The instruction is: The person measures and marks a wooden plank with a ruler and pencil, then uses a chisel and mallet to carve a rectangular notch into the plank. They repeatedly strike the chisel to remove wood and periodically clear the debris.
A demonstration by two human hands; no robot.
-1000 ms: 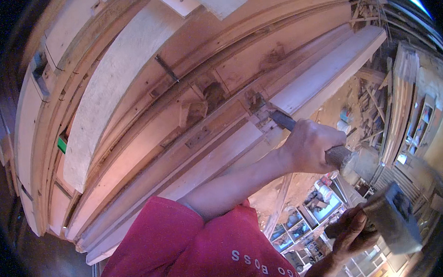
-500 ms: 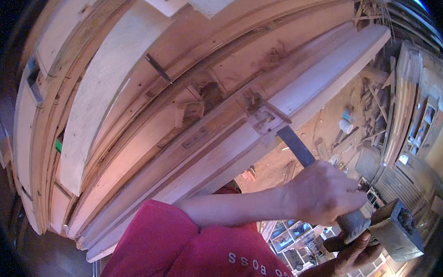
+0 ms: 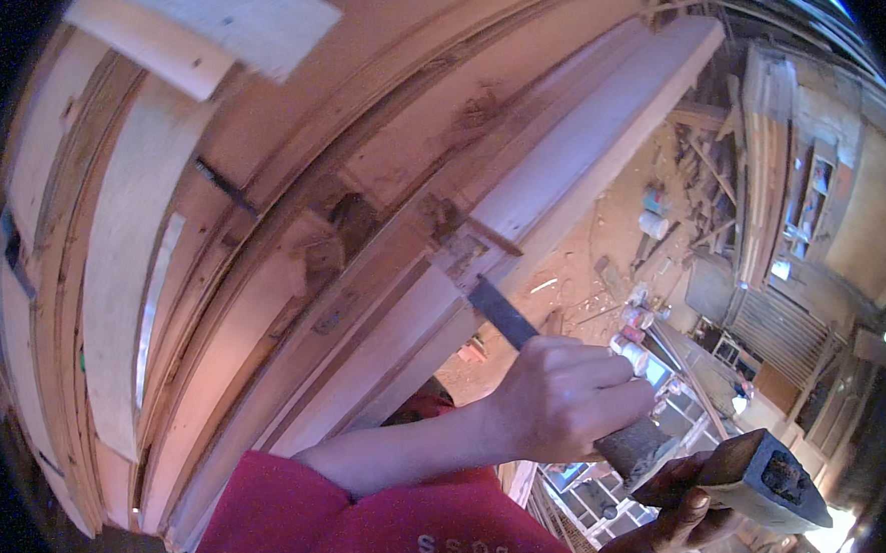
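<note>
1. Pale timber fills the view: a long wooden beam (image 3: 597, 158) runs from lower left up to upper right, with more boards (image 3: 133, 293) stacked along the left.
2. Left hand (image 3: 564, 395) is wrapped tight around a chisel (image 3: 558, 371), fingers fully closed on the handle.
3. That chisel's dark blade points up and left, its tip meeting the beam's edge at a small notch (image 3: 462, 250) cut into the wood.
4. The chisel's worn butt end sticks out below the fist, toward lower right.
5. Right hand (image 3: 676, 525) sits low at the bottom edge, fingers curled around a hammer (image 3: 764, 475).
6. The hammer's blocky head hangs just beside the chisel's butt, close but apart from it.
7. A red sleeve (image 3: 305, 514) covers the left upper arm.
8. Sawdust and scraps litter the floor (image 3: 603, 268) beyond the beam.
</note>
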